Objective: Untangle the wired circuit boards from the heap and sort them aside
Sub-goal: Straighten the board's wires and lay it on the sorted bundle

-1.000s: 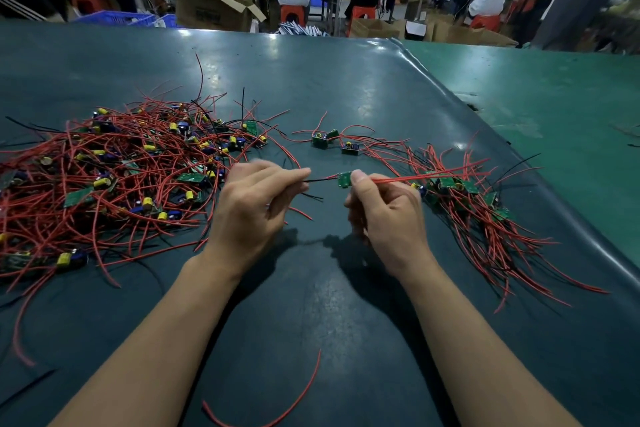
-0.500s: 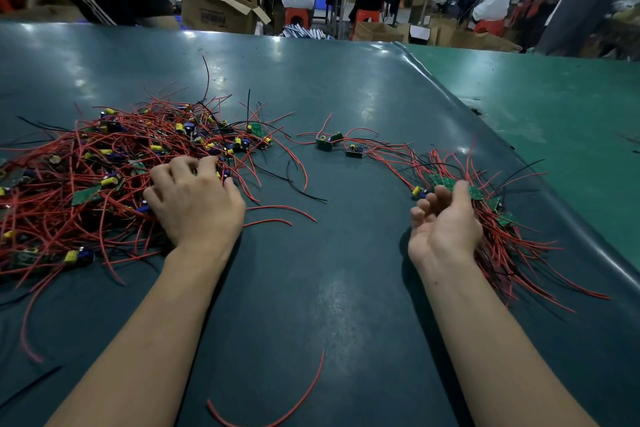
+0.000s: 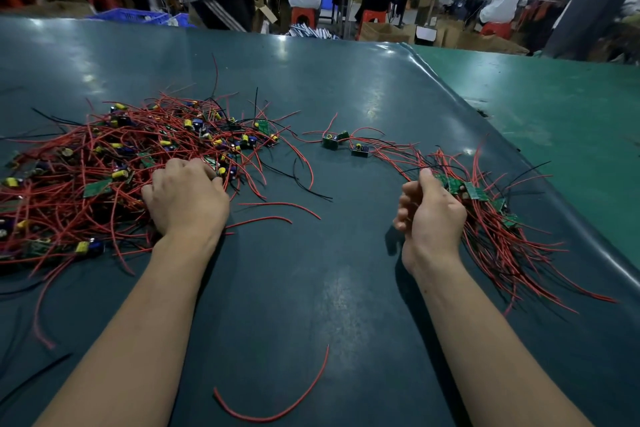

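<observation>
A heap of wired circuit boards [image 3: 114, 166], small green boards with yellow and blue parts tangled in red and black wires, covers the left of the dark green table [image 3: 311, 288]. My left hand [image 3: 187, 198] lies palm down on the heap's near right edge. Its fingers are curled into the tangle and grip wires by a board; the fingertips are hidden. To the right lies the sorted pile of boards [image 3: 485, 211] with its wires fanned out. My right hand [image 3: 429, 215] hovers at that pile's left side, loosely curled and holding nothing.
Two or three separate boards [image 3: 343, 144] lie between heap and pile. A loose red wire [image 3: 287, 402] lies near the front edge. The table's raised right edge [image 3: 540, 170] borders a lighter green surface. Seated and standing people, boxes and stools fill the background.
One second ago both hands held one board and its red wire between them. My right hand has since put it on the right pile and let go. My left hand went into the heap.
</observation>
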A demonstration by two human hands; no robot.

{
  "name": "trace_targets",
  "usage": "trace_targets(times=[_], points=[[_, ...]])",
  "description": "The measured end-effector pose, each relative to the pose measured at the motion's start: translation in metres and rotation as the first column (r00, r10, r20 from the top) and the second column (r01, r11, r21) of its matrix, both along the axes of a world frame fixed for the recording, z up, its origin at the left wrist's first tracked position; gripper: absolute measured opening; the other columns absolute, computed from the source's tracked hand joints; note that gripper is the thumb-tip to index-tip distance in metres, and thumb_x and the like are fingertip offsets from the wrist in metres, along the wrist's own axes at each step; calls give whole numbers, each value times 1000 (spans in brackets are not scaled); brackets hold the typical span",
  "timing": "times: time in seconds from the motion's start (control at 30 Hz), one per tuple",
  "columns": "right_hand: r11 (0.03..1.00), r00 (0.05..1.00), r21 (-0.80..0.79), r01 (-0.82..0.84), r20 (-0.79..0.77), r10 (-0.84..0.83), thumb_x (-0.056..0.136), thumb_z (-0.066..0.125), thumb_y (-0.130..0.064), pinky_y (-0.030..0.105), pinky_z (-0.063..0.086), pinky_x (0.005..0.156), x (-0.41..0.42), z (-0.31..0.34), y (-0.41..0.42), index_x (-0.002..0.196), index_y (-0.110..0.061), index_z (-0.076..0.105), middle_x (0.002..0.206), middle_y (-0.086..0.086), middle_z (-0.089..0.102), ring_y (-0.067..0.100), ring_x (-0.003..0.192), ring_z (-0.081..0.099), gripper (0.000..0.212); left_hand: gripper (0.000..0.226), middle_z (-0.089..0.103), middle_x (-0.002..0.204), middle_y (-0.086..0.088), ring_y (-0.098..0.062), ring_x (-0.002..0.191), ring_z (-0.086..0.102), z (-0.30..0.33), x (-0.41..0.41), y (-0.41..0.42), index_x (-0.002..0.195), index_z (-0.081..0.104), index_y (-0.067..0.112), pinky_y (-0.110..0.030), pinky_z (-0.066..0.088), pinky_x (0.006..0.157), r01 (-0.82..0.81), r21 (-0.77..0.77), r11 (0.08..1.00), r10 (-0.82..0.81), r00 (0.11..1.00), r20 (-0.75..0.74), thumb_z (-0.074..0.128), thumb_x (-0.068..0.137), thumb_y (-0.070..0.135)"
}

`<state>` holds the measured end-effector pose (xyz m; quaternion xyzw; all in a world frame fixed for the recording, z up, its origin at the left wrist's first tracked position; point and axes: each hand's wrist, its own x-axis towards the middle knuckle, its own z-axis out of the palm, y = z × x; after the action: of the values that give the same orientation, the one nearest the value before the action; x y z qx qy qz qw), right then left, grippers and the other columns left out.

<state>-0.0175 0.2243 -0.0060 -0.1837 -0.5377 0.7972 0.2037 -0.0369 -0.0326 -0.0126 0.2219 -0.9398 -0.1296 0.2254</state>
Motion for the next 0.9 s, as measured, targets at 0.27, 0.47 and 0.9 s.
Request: trace_targets(times=[0.27, 0.47, 0.9], points=[[994, 998, 95, -56, 11, 55, 96, 57, -31, 20, 32, 36, 4, -1, 1, 61, -14, 60, 48, -5, 54, 9, 38, 42, 40, 33, 63, 112, -19, -39, 115, 46, -1, -5, -1, 115, 53, 12, -47, 34, 95, -7, 66, 998, 9, 999, -37, 66, 89, 28], [991, 996, 91, -94, 23, 92, 97, 57, -30, 19, 32, 36, 5, 3, 0, 62, -14, 60, 49, -4, 54, 9, 38, 41, 39, 24, 69, 102, -18, -39, 97, 55, 6, 2, 9, 109, 67, 7, -44, 39, 86, 139, 31, 990, -107, 870, -482, 60, 94, 23], [682, 685, -73, -728, -103, 721, 82, 63, -26, 15, 38, 46, 15, 7, -9, 105, -16, 71, 85, 2, 69, 9, 54, 51, 26, 27, 66, 112, -15, -20, 105, 65, 3, 32, 89, 108, 71, -1, -28, 49, 95, 902, -154, 403, -710, 202, -674, 66, 83, -7]])
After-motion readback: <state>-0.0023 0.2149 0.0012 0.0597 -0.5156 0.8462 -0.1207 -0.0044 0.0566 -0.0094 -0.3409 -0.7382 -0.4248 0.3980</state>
